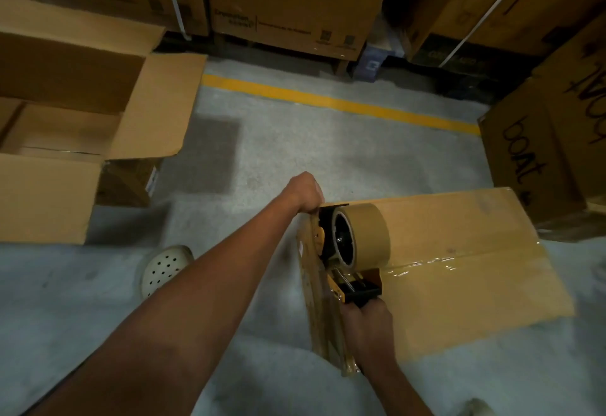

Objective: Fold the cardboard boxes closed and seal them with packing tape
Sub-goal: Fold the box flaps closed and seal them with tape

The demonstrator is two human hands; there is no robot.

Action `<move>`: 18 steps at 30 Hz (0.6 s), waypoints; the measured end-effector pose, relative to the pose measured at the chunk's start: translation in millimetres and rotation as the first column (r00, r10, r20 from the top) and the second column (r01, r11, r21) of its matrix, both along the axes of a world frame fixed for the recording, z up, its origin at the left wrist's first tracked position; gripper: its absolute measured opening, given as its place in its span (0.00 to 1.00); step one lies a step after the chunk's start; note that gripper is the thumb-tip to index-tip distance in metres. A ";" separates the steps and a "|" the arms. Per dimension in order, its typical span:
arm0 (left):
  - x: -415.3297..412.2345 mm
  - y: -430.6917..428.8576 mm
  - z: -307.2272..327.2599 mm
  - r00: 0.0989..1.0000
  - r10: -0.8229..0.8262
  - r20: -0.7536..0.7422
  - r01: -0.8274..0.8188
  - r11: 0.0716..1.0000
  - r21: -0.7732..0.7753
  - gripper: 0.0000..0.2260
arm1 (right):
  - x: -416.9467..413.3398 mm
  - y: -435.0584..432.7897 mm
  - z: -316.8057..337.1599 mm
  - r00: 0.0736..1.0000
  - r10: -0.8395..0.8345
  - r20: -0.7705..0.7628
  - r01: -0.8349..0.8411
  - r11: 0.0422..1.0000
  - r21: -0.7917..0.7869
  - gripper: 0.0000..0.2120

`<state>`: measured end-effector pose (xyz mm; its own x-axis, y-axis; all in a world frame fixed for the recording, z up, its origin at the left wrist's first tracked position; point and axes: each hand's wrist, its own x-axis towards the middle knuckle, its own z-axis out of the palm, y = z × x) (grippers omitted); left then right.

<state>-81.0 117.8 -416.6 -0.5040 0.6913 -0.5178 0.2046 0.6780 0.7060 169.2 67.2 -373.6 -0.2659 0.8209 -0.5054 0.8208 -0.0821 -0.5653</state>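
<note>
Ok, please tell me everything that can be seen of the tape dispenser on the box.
The tape dispenser has a black and yellow frame, plastic by its look, and carries a thick roll of brown tape. It stands at one end of the closed cardboard box, on the centre seam. The right hand grips its handle. A glossy tape strip runs from it along the seam. The left hand holds the box edge beside it.
</note>
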 end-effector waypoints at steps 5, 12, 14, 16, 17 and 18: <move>3.2 -11.7 -5.0 0.975 0.168 0.145 -0.178 0.982 0.055 0.12 | 16.9 -13.0 5.5 0.994 0.015 0.109 -0.014 1.000 -0.005 0.07; 10.9 -7.8 -4.1 0.985 0.172 0.018 -0.172 0.984 0.045 0.09 | 36.9 -31.9 15.3 0.988 -0.024 0.151 0.025 1.000 -0.005 0.08; 18.8 -3.7 -2.5 0.988 0.113 -0.103 -0.112 0.994 0.014 0.11 | 34.4 -31.9 16.6 0.988 -0.018 0.155 0.018 1.000 0.003 0.07; 30.5 -1.6 -1.9 0.982 0.010 -0.191 -0.009 1.000 0.008 0.15 | 33.5 -31.6 16.7 0.987 -0.002 0.163 0.000 1.000 0.011 0.07; 35.5 -1.9 -4.5 0.977 -0.065 -0.203 0.071 0.997 0.025 0.18 | 32.9 -31.7 17.6 0.987 0.015 0.163 -0.018 1.000 0.019 0.07; 39.8 -2.7 -8.4 0.969 -0.153 -0.195 0.165 0.985 0.049 0.19 | 32.1 -31.9 19.3 0.987 0.035 0.158 -0.040 0.999 0.031 0.08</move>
<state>-41.2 115.1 -425.0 -0.4696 0.7994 -0.3748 0.4409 0.5802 0.6849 201.3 35.3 -354.4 -0.2161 0.8292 -0.5154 0.9019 -0.0326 -0.4306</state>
